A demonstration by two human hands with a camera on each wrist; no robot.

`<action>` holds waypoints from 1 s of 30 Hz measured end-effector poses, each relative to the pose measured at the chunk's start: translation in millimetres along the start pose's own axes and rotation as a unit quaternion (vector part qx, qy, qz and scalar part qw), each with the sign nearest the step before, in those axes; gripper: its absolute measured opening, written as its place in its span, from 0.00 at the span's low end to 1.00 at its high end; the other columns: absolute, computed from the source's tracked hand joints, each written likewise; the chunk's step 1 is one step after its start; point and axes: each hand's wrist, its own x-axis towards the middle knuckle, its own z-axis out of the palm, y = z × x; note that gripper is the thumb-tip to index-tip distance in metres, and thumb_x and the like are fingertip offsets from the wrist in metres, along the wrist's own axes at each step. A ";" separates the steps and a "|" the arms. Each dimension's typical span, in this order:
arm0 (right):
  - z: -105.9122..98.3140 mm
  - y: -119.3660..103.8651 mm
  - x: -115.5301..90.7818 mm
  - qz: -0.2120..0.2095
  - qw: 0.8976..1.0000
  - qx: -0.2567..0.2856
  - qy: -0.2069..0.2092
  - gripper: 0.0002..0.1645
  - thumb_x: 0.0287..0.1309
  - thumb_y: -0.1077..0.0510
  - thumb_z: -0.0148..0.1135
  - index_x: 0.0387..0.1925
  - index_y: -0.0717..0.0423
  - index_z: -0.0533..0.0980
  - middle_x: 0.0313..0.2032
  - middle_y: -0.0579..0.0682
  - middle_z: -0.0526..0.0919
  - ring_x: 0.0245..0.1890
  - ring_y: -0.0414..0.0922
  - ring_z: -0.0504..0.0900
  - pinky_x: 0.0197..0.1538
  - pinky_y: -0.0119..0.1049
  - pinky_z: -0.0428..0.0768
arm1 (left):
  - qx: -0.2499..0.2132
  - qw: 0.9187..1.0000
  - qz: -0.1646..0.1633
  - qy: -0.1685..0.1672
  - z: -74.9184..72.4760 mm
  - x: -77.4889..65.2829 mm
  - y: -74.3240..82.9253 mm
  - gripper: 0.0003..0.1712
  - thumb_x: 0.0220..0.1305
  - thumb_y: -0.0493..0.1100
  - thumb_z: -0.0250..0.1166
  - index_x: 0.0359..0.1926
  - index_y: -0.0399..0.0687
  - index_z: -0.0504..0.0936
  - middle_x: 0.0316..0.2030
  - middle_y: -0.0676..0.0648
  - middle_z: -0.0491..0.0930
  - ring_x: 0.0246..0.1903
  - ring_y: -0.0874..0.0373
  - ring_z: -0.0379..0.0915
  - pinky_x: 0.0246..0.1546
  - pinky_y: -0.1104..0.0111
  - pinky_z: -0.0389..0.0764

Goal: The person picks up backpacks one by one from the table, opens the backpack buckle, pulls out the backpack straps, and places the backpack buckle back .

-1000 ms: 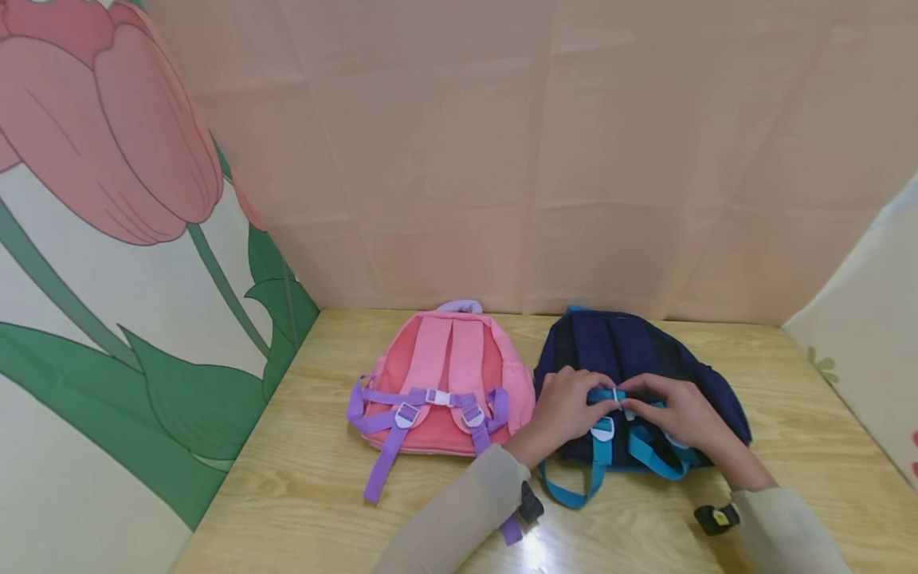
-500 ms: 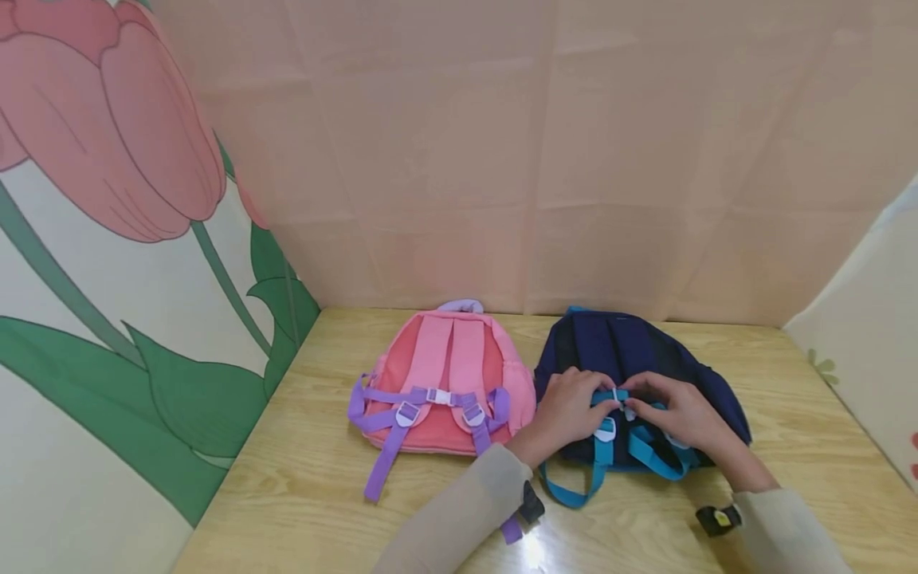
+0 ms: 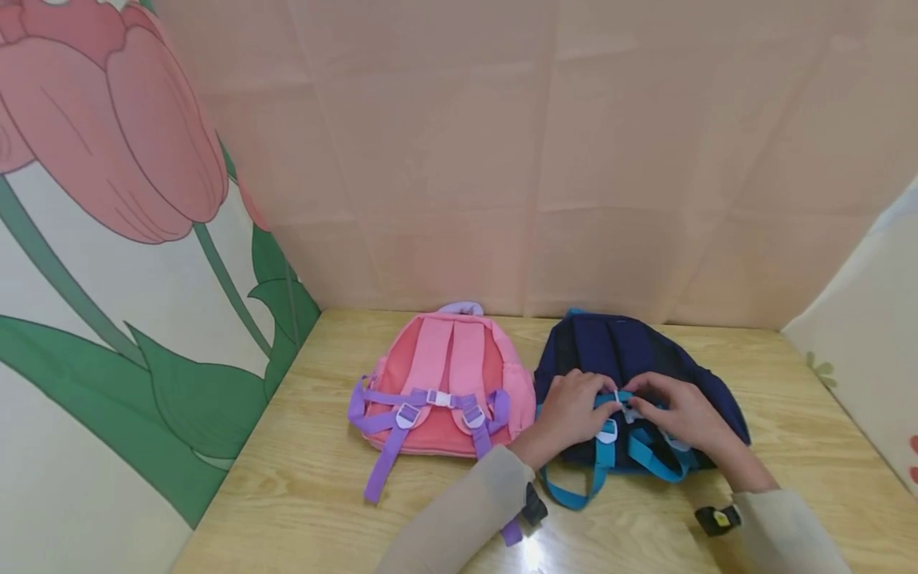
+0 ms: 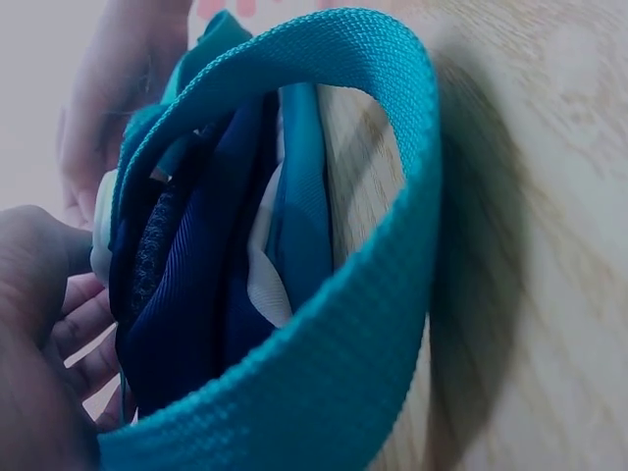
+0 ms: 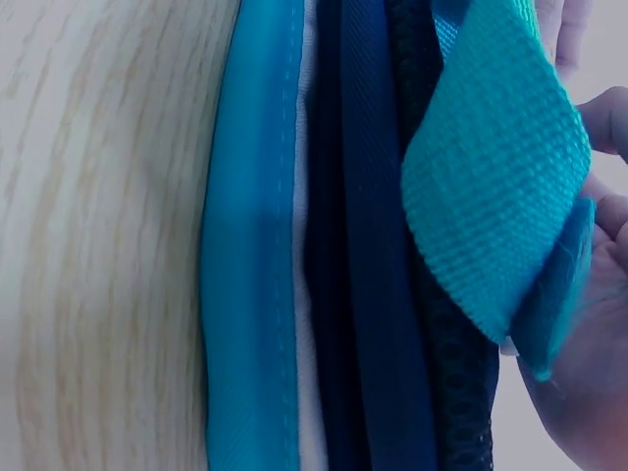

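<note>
A navy backpack (image 3: 645, 343) with turquoise straps lies with its strap side up on the table. Over its lower part, my left hand (image 3: 574, 408) pinches a turquoise chest strap (image 3: 606, 398) beside a small white plastic piece (image 3: 617, 396). From the other side, my right hand (image 3: 680, 410) pinches the strap, its thumb and fingertips close to the left hand's. A white buckle part (image 3: 631, 414) shows just under the right fingertips. In the left wrist view a loop of turquoise webbing (image 4: 412, 196) stands before the hand; turquoise webbing (image 5: 496, 167) partly hides the right hand in its wrist view.
A pink backpack (image 3: 426, 327) with purple straps lies directly left of the navy one, its white chest buckle (image 3: 439, 398) fastened. Both bags rest on a wooden table (image 3: 287, 478) near the pink back wall (image 3: 459, 159). A tulip-print sheet (image 3: 143, 143) hangs at the left.
Both hands stay in nearly the same place. The small white piece and strap between the fingertips have shifted slightly right, and more of the white buckle part shows beneath.
</note>
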 end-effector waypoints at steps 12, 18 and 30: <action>-4.1 -6.2 0.4 -0.001 1.000 0.009 -0.016 0.12 0.62 0.61 0.69 0.47 0.51 0.81 0.42 0.44 0.86 0.40 0.31 0.81 0.43 0.27 0.80 | 0.007 1.000 0.001 -0.008 0.2 -0.5 2.7 0.14 0.73 0.60 0.59 0.52 0.65 0.82 0.42 0.65 0.80 0.44 0.69 0.71 0.48 0.72 0.70; -2.7 -4.9 0.9 0.000 1.000 -0.012 -0.011 0.09 0.61 0.59 0.71 0.43 0.48 0.82 0.38 0.39 0.85 0.37 0.31 0.79 0.40 0.33 0.80 | 0.005 1.000 0.003 -0.007 -0.9 -1.7 2.7 0.14 0.73 0.60 0.59 0.53 0.64 0.82 0.43 0.64 0.81 0.44 0.68 0.72 0.49 0.71 0.70; -4.4 -5.7 -4.4 0.030 0.999 0.003 -0.017 0.08 0.63 0.60 0.68 0.43 0.47 0.80 0.38 0.41 0.85 0.37 0.32 0.79 0.40 0.32 0.80 | 0.003 1.000 0.001 -0.009 0.6 -1.6 3.1 0.14 0.73 0.59 0.59 0.53 0.64 0.81 0.44 0.64 0.81 0.46 0.68 0.72 0.50 0.70 0.71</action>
